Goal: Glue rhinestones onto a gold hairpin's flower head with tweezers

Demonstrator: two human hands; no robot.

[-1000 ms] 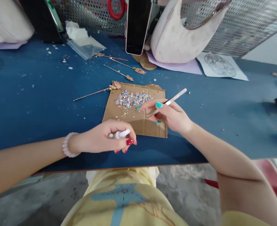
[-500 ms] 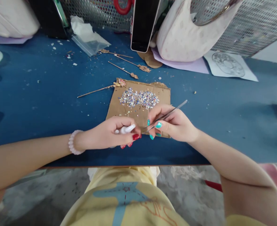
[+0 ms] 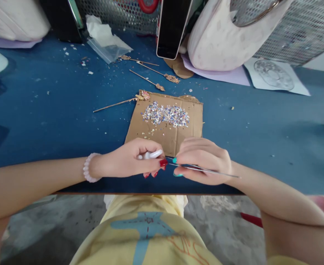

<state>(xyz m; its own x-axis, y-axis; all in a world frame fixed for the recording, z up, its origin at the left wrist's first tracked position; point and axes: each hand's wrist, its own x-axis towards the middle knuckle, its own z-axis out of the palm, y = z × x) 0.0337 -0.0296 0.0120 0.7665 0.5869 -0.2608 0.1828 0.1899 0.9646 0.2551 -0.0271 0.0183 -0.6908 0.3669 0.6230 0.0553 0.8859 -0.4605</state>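
Note:
My left hand is closed around a small white bottle with a tapered nozzle; its lower part is hidden by the fingers. In my right hand is a pair of metal tweezers, pinched between thumb and fingers. The tweezer tips point left, close to the left fingertips; whether they grip anything is too small to tell. Both hands are at the near edge of a piece of cardboard. On it lies a pile of small shiny multicoloured chips, with a few loose bits nearby.
A hairpin rests its decorated end on the cardboard's far left corner. Behind are several more gold hairpins, a plastic bag, a leaning phone, a pale handbag and a printed paper. A tape roll is far left.
My right hand has turned over and dropped toward the table's near edge. The tweezers now slope the other way, tips at the left fingertips. My left hand keeps its hold on the white bottle.

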